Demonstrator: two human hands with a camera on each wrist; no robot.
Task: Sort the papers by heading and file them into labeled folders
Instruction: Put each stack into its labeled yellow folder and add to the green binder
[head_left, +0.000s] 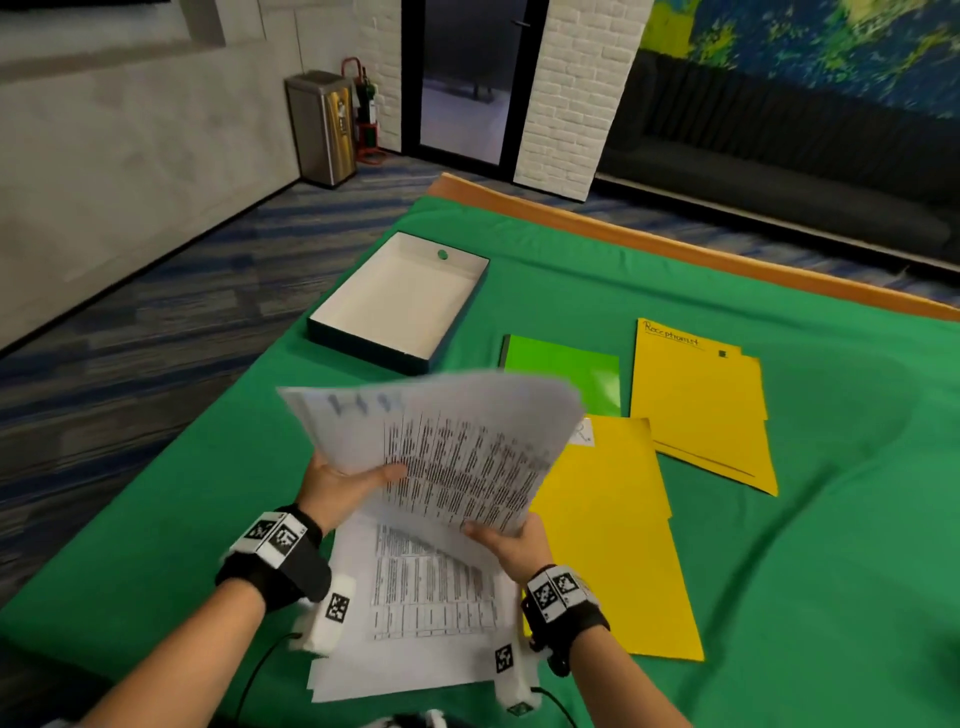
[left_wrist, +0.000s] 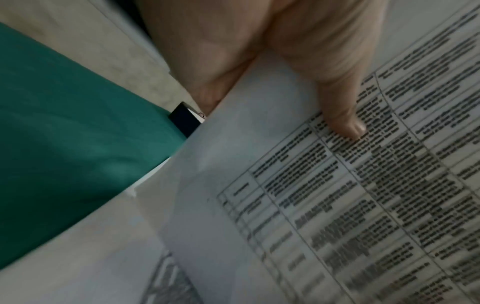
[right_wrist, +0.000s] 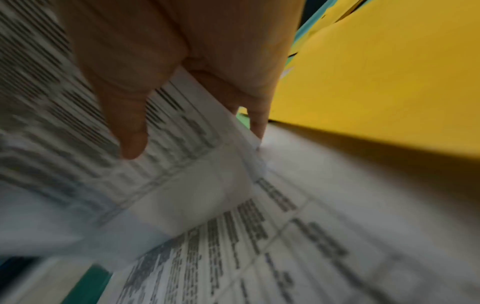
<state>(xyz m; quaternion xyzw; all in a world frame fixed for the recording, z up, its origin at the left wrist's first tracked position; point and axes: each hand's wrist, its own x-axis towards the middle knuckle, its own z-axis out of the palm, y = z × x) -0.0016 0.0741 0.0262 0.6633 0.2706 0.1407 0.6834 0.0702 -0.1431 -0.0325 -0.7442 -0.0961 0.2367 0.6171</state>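
Clearly early days: both hands, left (head_left: 332, 486) and right (head_left: 511, 545), pinch a lifted sheaf (head_left: 441, 447) at centre frame over the pile (head_left: 415, 613), while the folders (head_left: 696, 395) at right lie closed, nothing visibly filed.

both forearms reach forward, left hand (head_left: 332, 488) and right hand (head_left: 511, 545) pinching.

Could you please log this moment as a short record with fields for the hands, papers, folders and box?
left hand: grips the lifted sheets at their left edge
right hand: pinches their lower right corner
stack on cloth: printed tables, below the lifted sheets
yellow folders: near one, far one with handwritten label
green folder: closed, flat
box: open, holds no papers
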